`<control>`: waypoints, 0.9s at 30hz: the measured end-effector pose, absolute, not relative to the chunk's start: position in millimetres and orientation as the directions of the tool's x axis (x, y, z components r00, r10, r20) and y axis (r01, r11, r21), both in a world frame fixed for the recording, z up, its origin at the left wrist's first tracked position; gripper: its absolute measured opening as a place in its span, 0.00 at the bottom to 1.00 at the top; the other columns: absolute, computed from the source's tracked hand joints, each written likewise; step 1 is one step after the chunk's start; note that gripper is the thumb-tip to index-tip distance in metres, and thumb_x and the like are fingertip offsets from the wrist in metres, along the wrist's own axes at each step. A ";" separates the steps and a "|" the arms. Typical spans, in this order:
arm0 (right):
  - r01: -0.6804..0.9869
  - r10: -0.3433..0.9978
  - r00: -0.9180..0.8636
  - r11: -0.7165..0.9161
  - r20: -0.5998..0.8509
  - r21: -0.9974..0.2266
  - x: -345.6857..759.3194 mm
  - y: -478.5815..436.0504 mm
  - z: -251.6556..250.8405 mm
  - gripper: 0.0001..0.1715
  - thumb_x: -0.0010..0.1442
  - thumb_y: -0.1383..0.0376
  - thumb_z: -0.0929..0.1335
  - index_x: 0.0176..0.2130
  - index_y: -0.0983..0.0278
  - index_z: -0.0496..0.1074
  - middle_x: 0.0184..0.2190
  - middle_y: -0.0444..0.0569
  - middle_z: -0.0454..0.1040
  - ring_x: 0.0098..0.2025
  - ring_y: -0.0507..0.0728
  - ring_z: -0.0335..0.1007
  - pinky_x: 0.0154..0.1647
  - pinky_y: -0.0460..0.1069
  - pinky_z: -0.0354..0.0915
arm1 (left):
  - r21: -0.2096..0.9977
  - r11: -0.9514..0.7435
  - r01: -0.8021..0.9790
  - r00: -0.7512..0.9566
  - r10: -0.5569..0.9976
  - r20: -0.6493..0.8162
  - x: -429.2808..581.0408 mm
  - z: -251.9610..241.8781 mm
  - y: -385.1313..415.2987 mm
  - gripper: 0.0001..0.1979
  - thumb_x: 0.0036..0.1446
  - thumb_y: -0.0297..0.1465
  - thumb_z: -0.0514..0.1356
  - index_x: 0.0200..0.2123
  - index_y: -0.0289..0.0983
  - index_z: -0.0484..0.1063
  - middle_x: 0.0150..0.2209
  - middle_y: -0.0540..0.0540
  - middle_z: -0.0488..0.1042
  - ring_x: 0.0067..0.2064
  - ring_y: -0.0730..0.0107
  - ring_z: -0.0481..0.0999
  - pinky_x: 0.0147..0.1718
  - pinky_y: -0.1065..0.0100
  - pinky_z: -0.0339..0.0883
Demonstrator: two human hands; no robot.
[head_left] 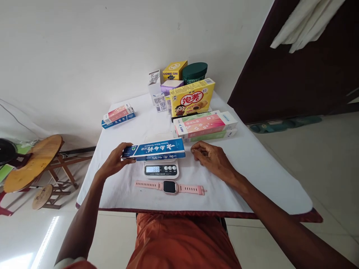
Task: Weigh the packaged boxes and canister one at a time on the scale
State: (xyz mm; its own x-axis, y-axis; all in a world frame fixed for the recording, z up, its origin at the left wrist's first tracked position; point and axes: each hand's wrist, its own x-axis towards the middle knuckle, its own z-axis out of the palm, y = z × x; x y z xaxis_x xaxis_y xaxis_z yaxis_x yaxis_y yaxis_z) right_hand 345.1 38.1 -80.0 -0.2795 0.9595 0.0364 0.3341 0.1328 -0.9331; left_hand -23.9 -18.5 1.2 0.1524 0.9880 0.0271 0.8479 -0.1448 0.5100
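Note:
My left hand [115, 160] grips the left end of a long blue toothpaste box [157, 149] that lies across a small white digital scale [161, 170]. The scale's display is lit with digits. My right hand [209, 156] rests on the white tablecloth [252, 168] just right of the box, its fingers curled loosely with nothing visible in them. A pink smartwatch [169, 186] lies flat in front of the scale, near the table's front edge.
Pink and green toothpaste boxes [204, 125] are stacked behind my right hand. A yellow snack box [192, 98] and several other boxes stand at the back. Another pink and blue box [118, 116] lies at the back left. A round wooden table [33, 160] stands on the left.

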 end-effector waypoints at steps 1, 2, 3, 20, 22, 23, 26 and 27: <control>0.332 0.960 -0.279 0.129 0.033 -0.935 345.0 38.1 -80.0 0.15 0.63 0.53 0.66 0.34 0.61 0.72 0.24 0.44 0.73 0.23 0.52 0.63 0.28 0.49 0.60 | 0.506 -0.156 0.848 0.165 0.986 0.029 -22.9 0.7 -16.1 0.22 0.58 0.39 0.68 0.54 0.47 0.70 0.48 0.46 0.77 0.45 0.57 0.77 0.45 0.57 0.74; 0.331 0.960 -0.279 0.127 0.031 -0.935 345.0 38.1 -80.0 0.15 0.63 0.53 0.66 0.34 0.61 0.72 0.24 0.45 0.74 0.24 0.52 0.63 0.28 0.49 0.60 | 0.500 -0.171 0.849 0.179 0.983 0.031 -22.3 0.5 -14.0 0.22 0.59 0.39 0.68 0.55 0.47 0.70 0.48 0.46 0.77 0.46 0.57 0.77 0.46 0.57 0.74; 0.331 0.959 -0.281 0.126 0.030 -0.935 344.9 38.3 -79.9 0.14 0.63 0.53 0.66 0.34 0.61 0.72 0.24 0.45 0.74 0.24 0.52 0.63 0.28 0.49 0.60 | 0.492 -0.184 0.851 0.194 0.981 0.031 -22.1 0.6 -12.4 0.23 0.59 0.39 0.68 0.56 0.47 0.69 0.49 0.45 0.76 0.47 0.57 0.77 0.47 0.57 0.74; 0.357 0.958 -0.286 0.143 0.038 -0.923 345.7 39.0 -79.9 0.16 0.63 0.51 0.66 0.34 0.60 0.72 0.24 0.46 0.75 0.27 0.55 0.70 0.29 0.49 0.63 | 0.272 -0.341 0.900 0.349 0.937 0.020 29.3 4.3 -3.5 0.28 0.64 0.35 0.68 0.63 0.42 0.64 0.56 0.40 0.75 0.58 0.50 0.75 0.59 0.46 0.67; 0.354 0.957 -0.289 0.143 0.037 -0.924 345.7 39.4 -80.4 0.16 0.64 0.51 0.66 0.34 0.60 0.72 0.24 0.46 0.74 0.28 0.55 0.71 0.29 0.49 0.64 | 0.280 -0.344 0.896 0.345 0.937 0.049 19.5 5.6 -9.0 0.25 0.65 0.36 0.67 0.61 0.43 0.66 0.54 0.41 0.76 0.55 0.52 0.76 0.56 0.49 0.68; 0.352 0.956 -0.292 0.144 0.038 -0.925 345.7 39.6 -80.8 0.16 0.64 0.51 0.66 0.34 0.60 0.72 0.24 0.46 0.74 0.28 0.56 0.71 0.30 0.49 0.64 | 0.289 -0.342 0.894 0.334 0.939 0.078 10.4 8.1 -11.9 0.24 0.64 0.36 0.68 0.61 0.43 0.66 0.53 0.41 0.76 0.54 0.53 0.76 0.56 0.50 0.69; 0.357 0.953 -0.300 0.159 0.048 -0.921 345.5 40.3 -82.4 0.16 0.63 0.50 0.66 0.33 0.59 0.72 0.24 0.45 0.74 0.28 0.56 0.72 0.30 0.49 0.65 | 0.293 -0.287 0.912 0.235 0.951 0.200 -29.2 22.9 -10.6 0.26 0.63 0.39 0.68 0.61 0.43 0.66 0.55 0.41 0.75 0.53 0.55 0.76 0.54 0.53 0.71; 0.362 0.952 -0.300 0.165 0.053 -0.917 345.5 40.6 -83.2 0.16 0.63 0.50 0.66 0.33 0.59 0.72 0.24 0.46 0.74 0.27 0.56 0.72 0.29 0.49 0.64 | 0.278 -0.248 0.928 0.183 0.954 0.239 -44.2 29.1 -4.5 0.27 0.62 0.40 0.68 0.62 0.42 0.65 0.55 0.41 0.75 0.53 0.54 0.76 0.54 0.53 0.71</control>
State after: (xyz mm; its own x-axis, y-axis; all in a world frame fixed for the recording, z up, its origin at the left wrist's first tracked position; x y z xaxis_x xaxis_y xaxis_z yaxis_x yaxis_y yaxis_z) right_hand 345.5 40.6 -83.2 -0.3003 0.9524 0.0532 0.3622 0.1654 -0.9173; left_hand -44.2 -4.5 29.1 0.1828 0.9536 0.2393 0.9280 -0.2477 0.2782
